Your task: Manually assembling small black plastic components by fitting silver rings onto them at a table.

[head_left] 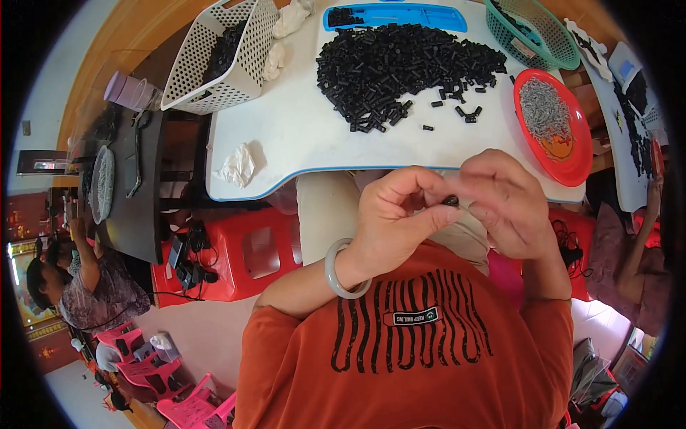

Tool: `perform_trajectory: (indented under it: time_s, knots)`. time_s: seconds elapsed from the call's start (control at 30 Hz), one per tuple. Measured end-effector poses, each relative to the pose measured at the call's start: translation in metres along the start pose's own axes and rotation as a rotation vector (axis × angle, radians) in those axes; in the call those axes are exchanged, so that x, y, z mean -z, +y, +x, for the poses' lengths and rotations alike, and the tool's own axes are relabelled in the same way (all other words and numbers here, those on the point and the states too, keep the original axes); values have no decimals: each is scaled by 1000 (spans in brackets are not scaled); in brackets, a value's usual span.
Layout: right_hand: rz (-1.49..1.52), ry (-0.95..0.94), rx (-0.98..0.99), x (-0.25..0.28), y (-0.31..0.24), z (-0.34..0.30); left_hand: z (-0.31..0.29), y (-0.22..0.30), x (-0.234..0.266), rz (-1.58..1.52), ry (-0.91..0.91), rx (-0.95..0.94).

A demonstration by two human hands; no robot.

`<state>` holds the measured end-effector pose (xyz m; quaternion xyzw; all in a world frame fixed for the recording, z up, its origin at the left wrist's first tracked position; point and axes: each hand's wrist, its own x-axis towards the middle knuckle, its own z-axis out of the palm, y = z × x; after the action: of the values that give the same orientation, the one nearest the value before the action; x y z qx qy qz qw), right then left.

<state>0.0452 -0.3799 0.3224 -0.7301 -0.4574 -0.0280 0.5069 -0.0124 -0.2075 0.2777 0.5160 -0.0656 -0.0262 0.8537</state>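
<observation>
left hand (400, 213): pinching black piece (451, 201) | right hand (509, 204): curled beside it, grip unclear

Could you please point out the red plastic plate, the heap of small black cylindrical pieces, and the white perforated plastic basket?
Red plastic plate (580, 146): head view, bare right-hand rim.
Heap of small black cylindrical pieces (393, 71): head view, middle of the heap.
White perforated plastic basket (250, 61): head view, right side wall.
</observation>
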Motion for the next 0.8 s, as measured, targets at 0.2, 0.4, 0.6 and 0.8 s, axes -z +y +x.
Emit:
perform_trajectory:
  time_s: [0.2, 0.4, 0.6, 0.8]
  knots:
    - [-451, 307, -218, 39, 82, -6, 4, -12, 11, -38, 18, 5]
    - [-658, 167, -386, 34, 116, -1, 6, -18, 21, 6, 37, -7]
    - [-800, -35, -438, 25, 143, -1, 7, -16, 25, 37, 56, 9]
    - [-694, -49, -468, 25, 133, 0, 8, -19, 25, 35, 79, 41]
